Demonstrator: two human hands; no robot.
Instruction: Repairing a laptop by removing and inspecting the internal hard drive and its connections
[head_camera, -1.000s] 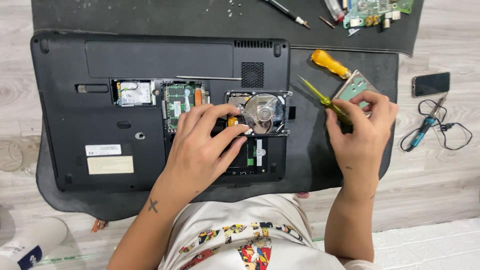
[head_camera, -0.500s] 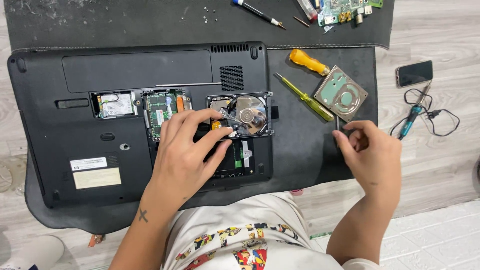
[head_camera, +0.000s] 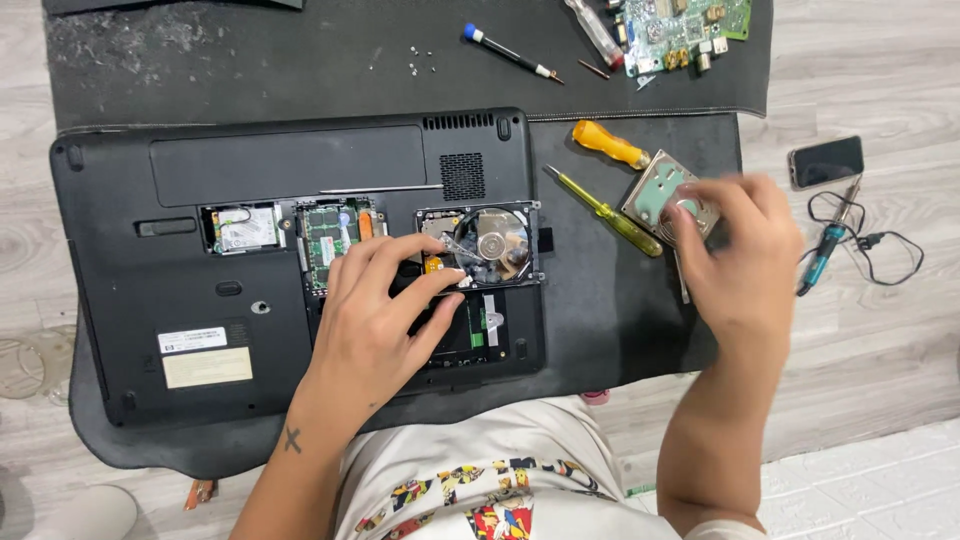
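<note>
A black laptop (head_camera: 180, 290) lies bottom-up on a black mat (head_camera: 640, 330) with its bays uncovered. An opened hard drive (head_camera: 490, 240) with a shiny platter sits in the middle bay. My left hand (head_camera: 385, 315) rests on the laptop, fingers spread, fingertips touching the drive's near-left corner. My right hand (head_camera: 740, 250) is blurred over the mat to the right, its fingers at a metal drive cover plate (head_camera: 655, 190). A thin metal piece (head_camera: 683, 285) shows under that hand; I cannot tell whether it is held.
A yellow-green screwdriver (head_camera: 605, 210) and an orange-handled one (head_camera: 610, 145) lie between laptop and cover plate. Farther back lie a blue-capped screwdriver (head_camera: 510, 50), tiny screws (head_camera: 420, 62) and a green circuit board (head_camera: 685, 30). A phone (head_camera: 825, 160) and a corded blue tool (head_camera: 830, 250) lie right.
My right hand put the yellow-green screwdriver down on the mat, drew back toward me, then moved up to the cover plate. My left hand stayed on the drive.
</note>
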